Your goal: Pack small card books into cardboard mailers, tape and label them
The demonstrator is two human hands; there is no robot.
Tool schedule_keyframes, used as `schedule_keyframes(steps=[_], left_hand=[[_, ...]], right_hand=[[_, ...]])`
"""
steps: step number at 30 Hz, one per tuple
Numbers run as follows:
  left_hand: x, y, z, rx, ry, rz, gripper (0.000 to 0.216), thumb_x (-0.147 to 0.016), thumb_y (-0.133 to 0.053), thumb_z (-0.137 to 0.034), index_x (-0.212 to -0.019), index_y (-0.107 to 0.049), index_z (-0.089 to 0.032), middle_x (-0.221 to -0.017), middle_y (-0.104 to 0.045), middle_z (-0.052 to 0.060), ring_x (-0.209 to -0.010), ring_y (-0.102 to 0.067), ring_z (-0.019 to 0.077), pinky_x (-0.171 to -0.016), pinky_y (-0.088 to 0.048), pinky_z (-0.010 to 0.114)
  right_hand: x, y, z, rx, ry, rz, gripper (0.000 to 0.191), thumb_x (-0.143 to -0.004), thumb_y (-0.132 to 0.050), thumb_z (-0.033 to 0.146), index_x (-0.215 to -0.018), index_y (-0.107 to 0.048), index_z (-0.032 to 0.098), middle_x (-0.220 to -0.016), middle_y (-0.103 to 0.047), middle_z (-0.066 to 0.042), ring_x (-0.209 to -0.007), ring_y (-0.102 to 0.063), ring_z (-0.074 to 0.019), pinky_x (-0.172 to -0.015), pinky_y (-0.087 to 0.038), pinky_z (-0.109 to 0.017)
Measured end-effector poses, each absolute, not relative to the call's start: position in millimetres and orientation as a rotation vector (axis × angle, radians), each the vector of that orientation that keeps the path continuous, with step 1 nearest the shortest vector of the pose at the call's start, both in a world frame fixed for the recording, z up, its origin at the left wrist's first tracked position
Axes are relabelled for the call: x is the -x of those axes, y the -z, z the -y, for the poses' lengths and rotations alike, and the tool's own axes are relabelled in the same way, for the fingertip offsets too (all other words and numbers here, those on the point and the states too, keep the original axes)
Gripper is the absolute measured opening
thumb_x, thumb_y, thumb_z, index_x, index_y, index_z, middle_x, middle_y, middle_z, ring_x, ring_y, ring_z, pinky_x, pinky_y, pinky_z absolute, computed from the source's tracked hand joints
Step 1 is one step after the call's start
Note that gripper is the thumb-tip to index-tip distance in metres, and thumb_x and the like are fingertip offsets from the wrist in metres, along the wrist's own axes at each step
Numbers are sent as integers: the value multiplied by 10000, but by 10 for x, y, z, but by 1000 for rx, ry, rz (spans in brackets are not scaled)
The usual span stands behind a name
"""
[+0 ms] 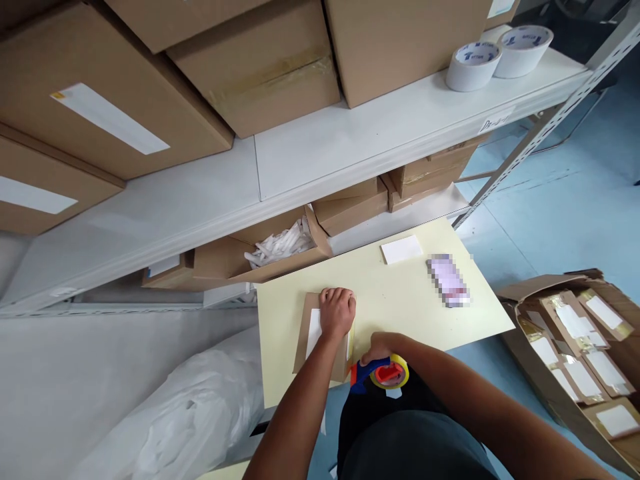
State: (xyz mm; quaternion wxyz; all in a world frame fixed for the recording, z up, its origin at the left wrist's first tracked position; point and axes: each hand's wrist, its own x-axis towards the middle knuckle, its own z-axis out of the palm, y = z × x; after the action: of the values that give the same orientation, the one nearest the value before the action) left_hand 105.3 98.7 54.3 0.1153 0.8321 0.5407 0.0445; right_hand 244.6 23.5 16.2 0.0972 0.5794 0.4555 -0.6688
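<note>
On the pale yellow board (400, 287) lies a small flat cardboard box (302, 341) with a white label on top. My left hand (337, 312) rests on the box's far part, its fingers curled down over it and partly hidden. A blue and red tape dispenser (368, 372) with a yellow-edged roll is gripped in my right hand (383, 345). The dispenser's red end is at the box's near right corner; I cannot tell whether they touch. A strip of yellowish tape shows along the box's right side.
A white card stack (401, 249) and a blurred phone-like object (449, 280) lie on the board. Behind, shelves (310, 160) hold cardboard boxes and two tape rolls (473, 67). A large carton (530, 373) of labelled boxes stands right; white plastic wrapping (200, 407) is left.
</note>
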Motion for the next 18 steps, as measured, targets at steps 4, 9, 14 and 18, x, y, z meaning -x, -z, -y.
schedule_keyframes(steps=[4, 9, 14, 18], left_hand=[[-1046, -523, -1011, -2434, -133, -1600, 210, -977, -470, -244, -915, -670, -263, -977, -722, 47, -982, -577, 241, -1049, -299, 422], [-994, -499, -1100, -2398, -161, -1670, 200, -949, -487, -215, -877, -667, -261, -947, -733, 32, -947, -595, 230, -967, -341, 404], [-884, -499, -1198, -2311, -220, -1767, 202, -922, -500, -193, -884, -683, -269, -978, -753, 22, -954, -625, 215, -968, -348, 386], [-822, -521, -1184, -2320, -244, -1743, 179, -903, -526, -199, -879, -688, -271, -954, -759, 10, -935, -635, 208, -985, -354, 382]], right_hand=[[-2672, -218, 36, -1828, 2035, -1332, 421, -679, -788, 525, -510, -596, 192, -552, -617, -37, -688, -641, -242, -694, -507, -350], [-3081, -250, 256, -1934, 2584, -903, 496, -785, -686, 635, -738, -719, 142, -761, -748, -98, -651, -654, -188, -647, -525, -295], [-3170, -272, 369, -2049, 2941, -521, 531, -802, -698, 637, -876, -733, 112, -902, -771, -142, -764, -705, -223, -764, -567, -337], [-3170, -416, 310, -2157, 3160, -139, 384, -851, -655, 517, -937, -715, 147, -911, -762, -108, -807, -702, -231, -804, -561, -348]])
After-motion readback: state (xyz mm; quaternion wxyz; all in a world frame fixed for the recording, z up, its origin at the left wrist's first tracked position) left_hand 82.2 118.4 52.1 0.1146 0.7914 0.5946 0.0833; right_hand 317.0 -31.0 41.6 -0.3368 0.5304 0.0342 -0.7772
